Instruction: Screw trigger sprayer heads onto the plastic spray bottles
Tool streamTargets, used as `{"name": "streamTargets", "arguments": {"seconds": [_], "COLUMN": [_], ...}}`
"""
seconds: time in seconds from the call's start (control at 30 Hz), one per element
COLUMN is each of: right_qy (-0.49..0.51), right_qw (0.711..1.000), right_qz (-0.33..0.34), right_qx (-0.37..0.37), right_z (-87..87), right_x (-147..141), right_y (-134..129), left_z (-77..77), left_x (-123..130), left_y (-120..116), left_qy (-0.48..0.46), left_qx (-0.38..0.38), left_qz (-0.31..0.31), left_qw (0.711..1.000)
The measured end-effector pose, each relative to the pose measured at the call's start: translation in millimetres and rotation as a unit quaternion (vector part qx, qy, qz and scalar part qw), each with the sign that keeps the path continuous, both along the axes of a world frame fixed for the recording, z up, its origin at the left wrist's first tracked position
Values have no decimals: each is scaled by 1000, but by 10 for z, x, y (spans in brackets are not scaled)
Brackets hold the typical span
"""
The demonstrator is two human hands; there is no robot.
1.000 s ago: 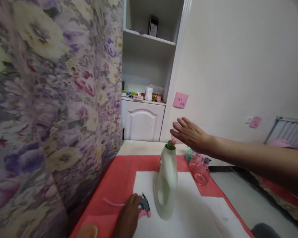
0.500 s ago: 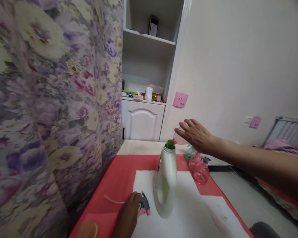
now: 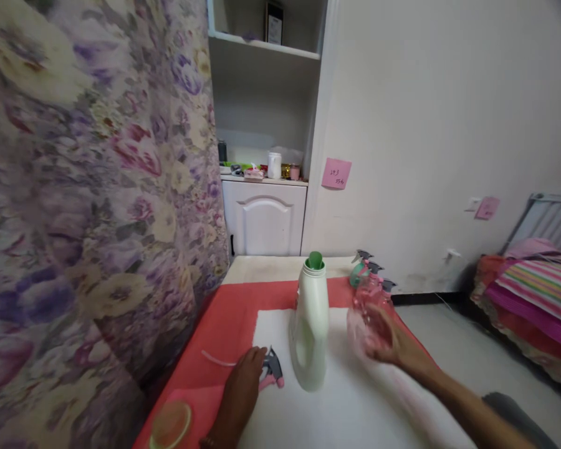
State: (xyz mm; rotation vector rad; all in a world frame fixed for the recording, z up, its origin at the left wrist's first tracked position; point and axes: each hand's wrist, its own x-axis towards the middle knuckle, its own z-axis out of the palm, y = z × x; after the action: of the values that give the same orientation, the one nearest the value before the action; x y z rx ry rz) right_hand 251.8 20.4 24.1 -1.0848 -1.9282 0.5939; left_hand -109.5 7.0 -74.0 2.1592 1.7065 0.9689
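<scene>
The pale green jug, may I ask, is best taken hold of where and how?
I'd probably grip the jug by its moulded handle, coming from the person's right: it stands upright, the handle lies on that side, with a hollow beside it.

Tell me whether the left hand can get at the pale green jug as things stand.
Probably yes: the jug stands upright just beyond the left hand, with only the grey spray head visible between them. The fingers look to be on that spray head, so they may have to let go first.
</scene>
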Motion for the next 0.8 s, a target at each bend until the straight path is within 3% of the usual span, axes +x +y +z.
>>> {"name": "streamTargets", "arguments": {"seconds": [0.07, 0.13, 0.23, 0.43, 0.63, 0.8], "right_qy": [132, 204, 266, 247, 263, 249], "right_qw": [988, 966, 948, 949, 946, 953], "right_qz": [42, 57, 12, -31, -29, -37], "right_qx": [-73, -149, -171, -192, -185, -166], "right_z": [-488, -857, -1142, -1278, -1344, -1339], "right_x": [-60, -135, -202, -163, -185, -200], "right_y": [-200, -373, -538, -618, -612, -619], "left_z": [14, 12, 1, 99, 477, 788], "left_x": [-14, -31, -58, -84, 91, 259], "left_y": [23, 39, 43, -10, -172, -390], "left_qy": [17, 30, 43, 57, 40, -16], "left_qx": [-9, -6, -8, 48, 19, 48], "left_qz": [1, 15, 29, 41, 58, 66], "left_qw": [1000, 999, 999, 996, 997, 997]}}
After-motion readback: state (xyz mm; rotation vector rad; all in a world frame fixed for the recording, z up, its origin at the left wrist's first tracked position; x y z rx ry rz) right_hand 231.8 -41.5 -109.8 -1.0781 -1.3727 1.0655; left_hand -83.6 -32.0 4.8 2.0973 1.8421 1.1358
